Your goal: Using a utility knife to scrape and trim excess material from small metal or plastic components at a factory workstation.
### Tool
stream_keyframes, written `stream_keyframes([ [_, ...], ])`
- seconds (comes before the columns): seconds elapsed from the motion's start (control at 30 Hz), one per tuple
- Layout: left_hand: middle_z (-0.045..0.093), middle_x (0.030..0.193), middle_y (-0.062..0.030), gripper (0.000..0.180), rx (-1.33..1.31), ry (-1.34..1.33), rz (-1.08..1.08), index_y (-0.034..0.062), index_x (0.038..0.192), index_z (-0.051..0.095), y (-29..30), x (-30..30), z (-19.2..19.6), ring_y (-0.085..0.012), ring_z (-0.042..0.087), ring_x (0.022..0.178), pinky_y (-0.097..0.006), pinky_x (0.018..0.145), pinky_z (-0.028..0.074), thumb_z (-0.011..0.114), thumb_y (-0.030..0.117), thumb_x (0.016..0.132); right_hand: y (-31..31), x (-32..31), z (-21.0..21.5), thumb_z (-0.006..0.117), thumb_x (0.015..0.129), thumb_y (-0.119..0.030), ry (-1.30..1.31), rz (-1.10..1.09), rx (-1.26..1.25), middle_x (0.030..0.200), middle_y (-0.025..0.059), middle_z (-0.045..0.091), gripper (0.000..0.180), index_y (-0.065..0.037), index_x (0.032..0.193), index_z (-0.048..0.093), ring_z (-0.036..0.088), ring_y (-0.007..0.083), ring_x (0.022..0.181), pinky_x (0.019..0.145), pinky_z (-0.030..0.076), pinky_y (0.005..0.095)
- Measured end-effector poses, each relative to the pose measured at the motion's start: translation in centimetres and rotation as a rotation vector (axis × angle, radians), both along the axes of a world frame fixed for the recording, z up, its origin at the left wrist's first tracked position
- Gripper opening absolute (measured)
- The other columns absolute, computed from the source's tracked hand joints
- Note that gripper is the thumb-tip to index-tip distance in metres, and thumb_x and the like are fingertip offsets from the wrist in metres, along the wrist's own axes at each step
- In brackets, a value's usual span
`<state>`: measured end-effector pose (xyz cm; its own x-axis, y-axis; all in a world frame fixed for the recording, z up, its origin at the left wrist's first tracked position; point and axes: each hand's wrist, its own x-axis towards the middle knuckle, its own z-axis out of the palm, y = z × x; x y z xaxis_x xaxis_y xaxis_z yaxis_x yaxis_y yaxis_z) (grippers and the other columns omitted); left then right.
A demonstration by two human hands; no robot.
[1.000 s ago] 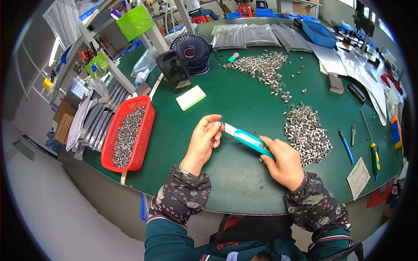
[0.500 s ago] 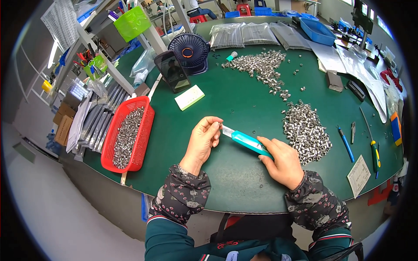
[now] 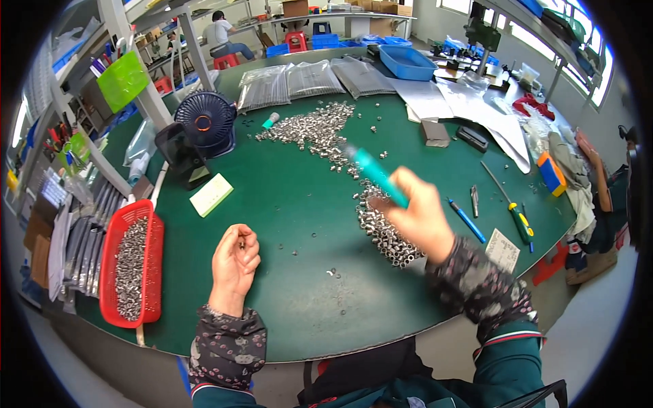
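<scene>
Wrapped round the teal cutter (image 3: 379,178) is my right hand (image 3: 423,217), left hand (image 3: 234,264) I cannot tell; filled red basket (image 3: 156,272) and unbasketed metal heap (image 3: 385,238) suggest work partway.

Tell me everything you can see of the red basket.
The red basket is a long, open-topped container with rounded corners and perforated walls, plastic by its look. It stands upright at the left edge of the green table, its long sides running away from the person. Small silvery metal pieces cover what shows of its floor. Bagged grey packs lie to its left; whether they touch it is unclear. The left hand is to its right, apart from it.
</scene>
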<state>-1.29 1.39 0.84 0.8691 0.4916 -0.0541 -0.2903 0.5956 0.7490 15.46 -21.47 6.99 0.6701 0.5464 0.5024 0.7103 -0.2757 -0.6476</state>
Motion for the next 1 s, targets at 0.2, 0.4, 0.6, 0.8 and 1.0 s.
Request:
stream_keyframes([
  [0.2,0.039,0.060,0.0010,0.012,0.121,0.082,0.006,0.0049,0.088,0.047,-1.1,0.5,1.0,-0.0030,0.028,0.042,-0.015,0.034,0.021,0.041,0.015,0.088,1.3,14.2,0.4,0.051,0.078,-0.026,-0.193,-0.386,-0.462,0.078,0.0151,0.059,0.018,-0.012,0.088,0.057,0.056,0.0331,0.075,0.065,0.043,0.0423],
  [0.4,0.040,0.061,0.0007,0.007,0.169,0.186,0.095,0.0046,0.089,0.047,-1.3,-0.2,1.3,-0.0012,0.028,0.043,-0.014,0.034,0.020,0.043,0.010,0.086,6.1,23.0,-3.9,0.050,0.073,-0.009,-0.193,-0.274,-0.697,0.102,0.0098,0.054,0.031,-0.016,0.103,0.056,0.052,0.0286,0.094,0.080,0.042,0.0372],
  [0.6,0.041,0.059,0.0001,0.007,0.167,0.221,0.129,0.0032,0.088,0.047,-1.8,-0.2,1.7,-0.0008,0.028,0.042,-0.013,0.034,0.021,0.042,0.008,0.086,9.3,27.7,-6.6,0.049,0.072,-0.006,-0.219,-0.133,-0.747,0.113,0.0088,0.050,0.041,-0.021,0.111,0.053,0.049,0.0258,0.102,0.087,0.040,0.0361],
  [0.8,0.041,0.059,0.0009,0.007,0.175,0.256,0.120,0.0034,0.087,0.048,-2.0,-0.1,1.6,-0.0005,0.028,0.042,-0.014,0.035,0.021,0.043,0.009,0.086,8.7,28.1,-6.5,0.053,0.072,-0.009,-0.284,-0.070,-0.805,0.098,0.0144,0.054,0.030,-0.016,0.100,0.059,0.052,0.0305,0.094,0.082,0.041,0.0381],
  [1.0,0.041,0.059,0.0013,0.007,0.194,0.241,0.137,0.0038,0.087,0.048,-1.7,0.0,1.3,-0.0002,0.028,0.042,-0.013,0.034,0.022,0.044,0.009,0.086,8.5,23.9,-5.2,0.058,0.072,-0.012,0.003,0.067,-0.645,0.095,0.0132,0.051,0.019,-0.007,0.090,0.058,0.050,0.0294,0.093,0.083,0.039,0.0351],
])
